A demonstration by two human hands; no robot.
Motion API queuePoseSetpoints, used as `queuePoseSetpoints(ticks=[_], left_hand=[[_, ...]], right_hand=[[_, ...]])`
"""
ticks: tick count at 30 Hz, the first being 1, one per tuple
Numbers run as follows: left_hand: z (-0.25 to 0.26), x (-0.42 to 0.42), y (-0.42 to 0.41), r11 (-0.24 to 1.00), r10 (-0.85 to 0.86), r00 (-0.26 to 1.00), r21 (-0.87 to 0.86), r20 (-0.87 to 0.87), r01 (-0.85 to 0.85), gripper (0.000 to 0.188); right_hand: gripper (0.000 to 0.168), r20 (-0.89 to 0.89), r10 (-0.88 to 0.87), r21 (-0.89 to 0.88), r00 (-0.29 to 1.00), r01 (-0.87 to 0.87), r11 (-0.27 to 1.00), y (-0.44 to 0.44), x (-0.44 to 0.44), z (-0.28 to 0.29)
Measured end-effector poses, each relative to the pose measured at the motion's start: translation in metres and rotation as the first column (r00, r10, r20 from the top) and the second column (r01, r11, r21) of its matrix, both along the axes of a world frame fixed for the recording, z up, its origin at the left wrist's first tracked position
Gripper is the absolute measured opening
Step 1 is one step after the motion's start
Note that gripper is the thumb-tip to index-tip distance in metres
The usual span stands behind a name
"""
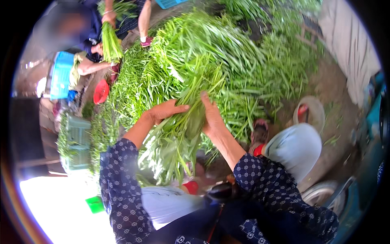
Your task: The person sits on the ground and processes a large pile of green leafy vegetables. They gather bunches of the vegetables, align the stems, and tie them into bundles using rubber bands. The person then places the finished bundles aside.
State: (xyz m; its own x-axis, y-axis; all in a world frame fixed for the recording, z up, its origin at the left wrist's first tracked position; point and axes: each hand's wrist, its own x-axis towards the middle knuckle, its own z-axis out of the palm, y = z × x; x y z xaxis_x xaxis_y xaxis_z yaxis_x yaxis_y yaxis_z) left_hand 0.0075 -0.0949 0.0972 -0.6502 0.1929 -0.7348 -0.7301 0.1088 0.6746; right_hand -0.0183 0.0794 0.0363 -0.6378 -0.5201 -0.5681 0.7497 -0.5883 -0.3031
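Between my two hands is a bunch of long-stemmed leafy greens (pixel 186 122), its leaves hanging down toward my lap and its stems pointing away from me. My left hand (pixel 166 111) wraps its left side, thumb laid across the front. On the right side my right hand (pixel 211 116) presses against the bunch, thumb up and fingers partly hidden behind it. Just beyond my hands lies a large heap of the same greens (pixel 210 45), spread over the floor.
At upper left a co-worker's hand (pixel 109 18) holds another bunch (pixel 110 42). Near there are a blue plastic basket (pixel 62 74) and a red bowl (pixel 101 91). Green crates (pixel 78 131) stand at left. A pale round container (pixel 315 111) and a wheel (pixel 323 193) are at right.
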Motion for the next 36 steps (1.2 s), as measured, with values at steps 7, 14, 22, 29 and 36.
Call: queuePoseSetpoints(ticks=[7, 14, 22, 29, 36], left_hand=[[-0.075, 0.039, 0.025, 0.996, -0.077, 0.847, 0.004, 0.526, 0.088, 0.057], [-0.187, 0.039, -0.001, 0.985, -0.128, 0.672, 0.015, 0.729, 0.170, 0.053], [-0.219, -0.029, 0.053, 0.962, -0.015, 0.606, -0.154, 0.796, 0.225, 0.053], [-0.183, -0.026, 0.021, 0.867, -0.258, 0.539, -0.054, 0.802, 0.495, 0.053], [-0.247, -0.029, 0.006, 0.811, -0.290, 0.613, -0.152, 0.735, 0.566, 0.052]], right_hand=[[0.065, 0.460, -0.027, -0.006, 0.887, 0.034, 0.999, 0.030, 0.088, -0.079], [0.046, 0.736, 0.087, -0.180, 0.671, 0.069, 0.981, 0.030, 0.084, -0.146], [0.078, 0.777, -0.015, -0.097, 0.629, 0.142, 0.985, -0.003, 0.102, -0.233], [0.052, 0.848, 0.078, -0.155, 0.524, 0.106, 0.982, -0.021, 0.112, -0.183], [0.055, 0.770, 0.080, -0.408, 0.633, 0.392, 0.825, -0.001, 0.088, -0.228]])
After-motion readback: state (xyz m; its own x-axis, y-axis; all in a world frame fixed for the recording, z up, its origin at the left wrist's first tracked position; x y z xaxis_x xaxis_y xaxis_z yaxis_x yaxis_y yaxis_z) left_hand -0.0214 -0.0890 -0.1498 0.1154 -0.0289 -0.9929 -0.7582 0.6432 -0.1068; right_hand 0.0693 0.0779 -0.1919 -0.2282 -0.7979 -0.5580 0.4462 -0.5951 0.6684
